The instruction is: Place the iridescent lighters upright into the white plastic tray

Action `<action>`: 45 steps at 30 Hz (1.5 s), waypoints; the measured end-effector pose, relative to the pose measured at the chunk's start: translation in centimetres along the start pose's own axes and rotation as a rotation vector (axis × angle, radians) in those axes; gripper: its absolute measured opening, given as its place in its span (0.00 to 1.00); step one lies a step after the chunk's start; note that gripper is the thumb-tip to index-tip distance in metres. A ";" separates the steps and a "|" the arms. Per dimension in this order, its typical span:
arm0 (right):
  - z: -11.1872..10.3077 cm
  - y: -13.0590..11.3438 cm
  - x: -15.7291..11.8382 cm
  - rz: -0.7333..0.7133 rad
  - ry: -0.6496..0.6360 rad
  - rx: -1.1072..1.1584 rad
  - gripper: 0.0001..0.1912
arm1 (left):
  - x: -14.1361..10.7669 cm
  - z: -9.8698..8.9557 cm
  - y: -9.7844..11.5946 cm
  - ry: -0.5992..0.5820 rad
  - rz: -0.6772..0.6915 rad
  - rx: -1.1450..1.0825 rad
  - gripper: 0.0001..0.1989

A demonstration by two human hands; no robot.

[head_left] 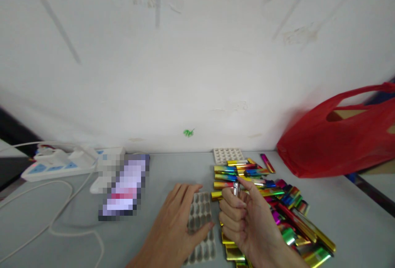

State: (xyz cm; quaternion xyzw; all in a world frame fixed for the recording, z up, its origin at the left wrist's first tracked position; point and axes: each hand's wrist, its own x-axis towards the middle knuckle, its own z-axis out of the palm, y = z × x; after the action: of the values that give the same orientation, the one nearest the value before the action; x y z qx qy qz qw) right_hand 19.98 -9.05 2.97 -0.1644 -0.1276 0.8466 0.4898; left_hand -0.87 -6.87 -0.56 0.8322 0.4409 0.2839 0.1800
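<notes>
- The silver piece, small and shiny, is right of centre in the lower half of the frame; much of it is hidden by fingers.
- The right grip is clamped on it, fingers curled and thumb against its upper part. Keeping the pinch firm but light should stop it slipping or turning.
- The pocketed tray, grey, lies just left of that fist, at lower centre.
- The left grip has thumb and fingers apart, spanning the tray's left side with the thumb across its top. Steady, even pressure would probably hold the tray still; a thumb nearer the edge would leave more pockets in sight.
- Foil-bright cases lie in a loose heap at lower right, some beneath the right forearm, so a slightly raised wrist should avoid disturbing them.
- A white tray sits behind them, near the wall.
- On the grey tabletop, a phone, a power strip and a cable occupy the left; a red bag stands at right.
</notes>
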 end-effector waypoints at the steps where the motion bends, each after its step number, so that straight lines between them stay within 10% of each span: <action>1: 0.0 0.0 0.0 -0.001 -0.003 -0.002 0.37 | 0.0 0.0 0.0 0.001 -0.004 0.001 0.33; 38: 0.2 0.5 -0.1 -0.003 -0.025 0.031 0.38 | 0.2 0.1 0.4 -0.018 -0.035 -0.032 0.28; 45: 0.2 0.9 0.0 -0.153 0.059 -0.069 0.23 | 0.1 -0.2 -0.1 0.004 -0.126 -0.176 0.21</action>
State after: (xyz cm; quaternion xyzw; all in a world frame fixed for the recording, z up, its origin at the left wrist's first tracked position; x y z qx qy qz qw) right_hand 19.18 -9.47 2.79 -0.1958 -0.1546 0.7965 0.5507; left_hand -0.99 -6.70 -0.42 0.7833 0.4662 0.3111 0.2689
